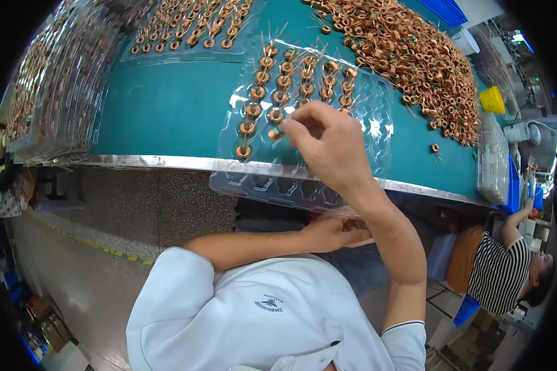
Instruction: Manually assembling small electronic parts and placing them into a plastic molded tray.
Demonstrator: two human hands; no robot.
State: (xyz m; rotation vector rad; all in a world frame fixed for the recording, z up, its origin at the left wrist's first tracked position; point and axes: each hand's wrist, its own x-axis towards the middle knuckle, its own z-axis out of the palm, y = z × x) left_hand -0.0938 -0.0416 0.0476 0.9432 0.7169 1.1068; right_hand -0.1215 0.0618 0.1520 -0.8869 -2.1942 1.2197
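A clear plastic tray with moulded pockets lies on the table, its near part sticking out past the edge. Rows of small ring-shaped copper coils with wire leads sit in its left and middle pockets. Over the tray, my right hand pinches a copper coil at its thumb and fingertip, beside the second row from the left. My left hand is held low in front of my body, below the tray's overhanging edge. Its fingers are curled, and what they hold, if anything, is hidden.
A large heap of loose copper coils covers the table's right side. Another filled tray lies at the back left, near a tall stack of filled trays. More clear trays are stacked at right. A co-worker sits beyond.
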